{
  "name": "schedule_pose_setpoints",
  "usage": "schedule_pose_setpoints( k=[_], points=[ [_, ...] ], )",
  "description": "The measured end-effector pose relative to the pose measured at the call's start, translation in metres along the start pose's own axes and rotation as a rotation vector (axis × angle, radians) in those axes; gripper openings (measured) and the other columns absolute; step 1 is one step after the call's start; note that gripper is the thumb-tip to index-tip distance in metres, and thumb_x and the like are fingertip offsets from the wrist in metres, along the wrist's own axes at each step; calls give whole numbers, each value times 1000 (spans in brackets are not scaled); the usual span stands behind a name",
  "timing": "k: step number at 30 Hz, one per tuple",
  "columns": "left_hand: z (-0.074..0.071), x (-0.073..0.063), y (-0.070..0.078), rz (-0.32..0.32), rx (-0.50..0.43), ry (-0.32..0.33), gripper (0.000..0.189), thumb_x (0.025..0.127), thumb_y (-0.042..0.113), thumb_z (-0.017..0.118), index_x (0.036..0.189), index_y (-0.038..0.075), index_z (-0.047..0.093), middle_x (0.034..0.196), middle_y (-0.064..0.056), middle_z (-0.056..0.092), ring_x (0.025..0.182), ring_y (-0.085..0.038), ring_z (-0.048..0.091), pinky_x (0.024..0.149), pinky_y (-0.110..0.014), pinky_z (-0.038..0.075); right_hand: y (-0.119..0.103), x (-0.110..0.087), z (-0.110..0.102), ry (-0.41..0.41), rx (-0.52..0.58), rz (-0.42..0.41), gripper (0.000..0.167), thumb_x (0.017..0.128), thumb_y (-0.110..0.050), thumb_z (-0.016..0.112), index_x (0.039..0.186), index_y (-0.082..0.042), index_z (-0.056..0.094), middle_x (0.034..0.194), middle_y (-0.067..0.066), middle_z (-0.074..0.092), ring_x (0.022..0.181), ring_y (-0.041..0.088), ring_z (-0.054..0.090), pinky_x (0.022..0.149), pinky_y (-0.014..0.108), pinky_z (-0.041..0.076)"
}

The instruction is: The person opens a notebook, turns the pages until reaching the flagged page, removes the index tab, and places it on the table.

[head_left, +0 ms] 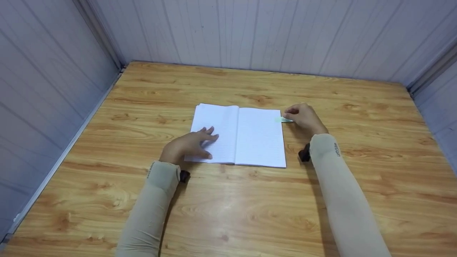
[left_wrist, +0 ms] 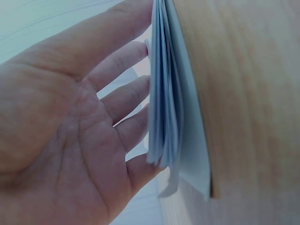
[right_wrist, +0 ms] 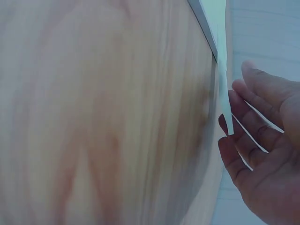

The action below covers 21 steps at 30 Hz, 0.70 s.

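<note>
An open notebook [head_left: 260, 139] with white lined pages lies flat on the table. My left hand [head_left: 191, 142] rests on its left page with fingers spread; in the left wrist view, the fingers [left_wrist: 124, 96] reach over the page stack [left_wrist: 165, 103]. A pale green sticky strip [head_left: 286, 120] juts out past the right page's outer edge near the top. Beside it is my right hand [head_left: 303, 116], fingers bent. In the right wrist view, the thumb stands apart from the strip [right_wrist: 225, 101], while lower fingertips [right_wrist: 226, 123] are at its free end.
The wood-patterned table [head_left: 228, 207] extends around the notebook on all sides. Pale panelled walls [head_left: 235, 32] stand behind it and to the left and right. Each wrist has a small black device [head_left: 304, 152] strapped over a beige sleeve [head_left: 342, 192].
</note>
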<state>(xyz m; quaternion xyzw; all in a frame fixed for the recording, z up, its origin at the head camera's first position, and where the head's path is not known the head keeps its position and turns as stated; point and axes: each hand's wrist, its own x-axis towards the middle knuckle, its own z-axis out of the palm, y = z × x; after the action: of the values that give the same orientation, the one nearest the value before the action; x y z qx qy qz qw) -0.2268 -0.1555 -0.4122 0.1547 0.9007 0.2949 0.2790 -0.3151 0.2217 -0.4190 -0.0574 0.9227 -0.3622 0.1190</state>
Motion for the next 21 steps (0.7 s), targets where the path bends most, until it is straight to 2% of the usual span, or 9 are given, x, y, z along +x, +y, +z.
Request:
schedule_pose_setpoints(
  k=[4,11,21],
  points=[
    [1,0,0,-4,6,4,72,85,15,72,147,21,37,161,6,10,150,-18,-1,122,-44,3,-1,2,2,-1,-7,7,30,96,-25,59,114,-2,67,118,17,64,103,26,55,87,38,46],
    [1,2,0,14,-30,-15,74,84,11,72,148,18,36,162,4,9,150,-21,-3,122,-44,1,-1,3,5,14,-28,5,26,95,-21,61,111,-2,68,114,17,67,102,24,59,90,37,47],
    [1,3,-1,-3,-33,-7,74,84,11,73,147,21,37,162,6,9,150,-19,-4,122,-44,0,-2,3,7,21,-40,-9,21,91,-16,66,105,-1,70,104,14,68,87,17,57,74,27,46]
  ],
)
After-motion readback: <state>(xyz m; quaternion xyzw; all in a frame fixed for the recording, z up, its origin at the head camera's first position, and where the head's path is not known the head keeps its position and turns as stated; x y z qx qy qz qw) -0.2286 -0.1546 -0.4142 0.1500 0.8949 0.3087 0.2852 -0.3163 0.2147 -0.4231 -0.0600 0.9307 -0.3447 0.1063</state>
